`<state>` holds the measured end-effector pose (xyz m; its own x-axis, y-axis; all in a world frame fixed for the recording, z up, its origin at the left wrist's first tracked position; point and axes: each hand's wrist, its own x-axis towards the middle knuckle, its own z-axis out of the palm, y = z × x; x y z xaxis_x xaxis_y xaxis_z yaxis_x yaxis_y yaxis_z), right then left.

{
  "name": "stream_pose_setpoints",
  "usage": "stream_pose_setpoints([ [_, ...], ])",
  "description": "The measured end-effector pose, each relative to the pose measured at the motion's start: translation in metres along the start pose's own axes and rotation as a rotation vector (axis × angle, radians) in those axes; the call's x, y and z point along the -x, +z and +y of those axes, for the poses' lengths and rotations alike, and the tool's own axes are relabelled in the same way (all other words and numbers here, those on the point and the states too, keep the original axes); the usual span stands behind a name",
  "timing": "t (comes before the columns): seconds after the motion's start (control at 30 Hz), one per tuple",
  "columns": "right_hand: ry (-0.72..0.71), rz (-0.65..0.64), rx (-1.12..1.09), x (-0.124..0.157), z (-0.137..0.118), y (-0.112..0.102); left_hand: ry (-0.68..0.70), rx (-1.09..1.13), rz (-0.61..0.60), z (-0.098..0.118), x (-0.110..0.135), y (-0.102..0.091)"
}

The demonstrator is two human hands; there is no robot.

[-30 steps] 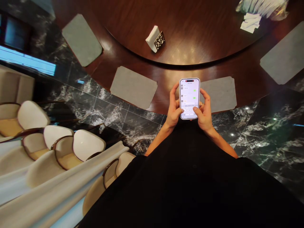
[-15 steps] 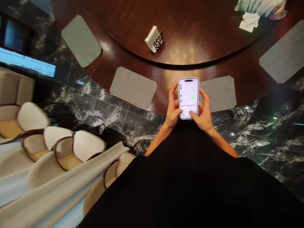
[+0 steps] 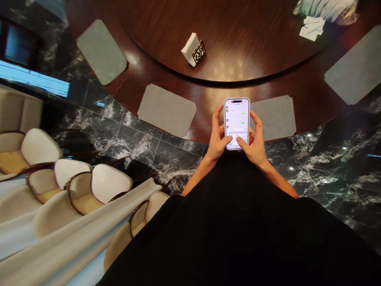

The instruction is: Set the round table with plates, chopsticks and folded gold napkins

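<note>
- Along the far left, a pale drape falls beside a row of cream upholstered chairs with curved wooden frames.
- Past them, a black marble floor with white veining runs up to the table's edge, and a bright blue strip of window shows beyond the chairs.
- On the dark polished wooden table, grey placemats sit spaced around the rim, below a raised round turntable.
- On the turntable stands a napkin holder of dark lattice, packed with white napkins.
- At the table's edge, a person in a black garment holds a smartphone upright over the wood, between two placemats. Its screen shows a chat with green bubbles above a keyboard.
- The left hand grips the phone's side, thumb over the keyboard.
- The right hand wraps the opposite side, thumb also at the keys, just beside the left thumb.
- At top right, loose white paper slips lie on the turntable, next to a wrapped bundle too blurred to identify.
</note>
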<state>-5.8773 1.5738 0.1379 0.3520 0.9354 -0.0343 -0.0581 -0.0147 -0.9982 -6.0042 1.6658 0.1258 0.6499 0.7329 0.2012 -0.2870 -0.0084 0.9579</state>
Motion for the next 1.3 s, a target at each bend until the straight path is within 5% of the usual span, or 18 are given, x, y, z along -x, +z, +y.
stream_pose_setpoints([
  [0.47, 0.043, -0.119, -0.051, 0.0089, -0.005, -0.0063, -0.063, 0.112, -0.015, 0.001, 0.004, 0.0008],
  [1.3, 0.061, -0.12, -0.091, 0.0098, -0.0054, -0.0064, -0.07, 0.062, -0.002, 0.0028, 0.0011, 0.0016],
])
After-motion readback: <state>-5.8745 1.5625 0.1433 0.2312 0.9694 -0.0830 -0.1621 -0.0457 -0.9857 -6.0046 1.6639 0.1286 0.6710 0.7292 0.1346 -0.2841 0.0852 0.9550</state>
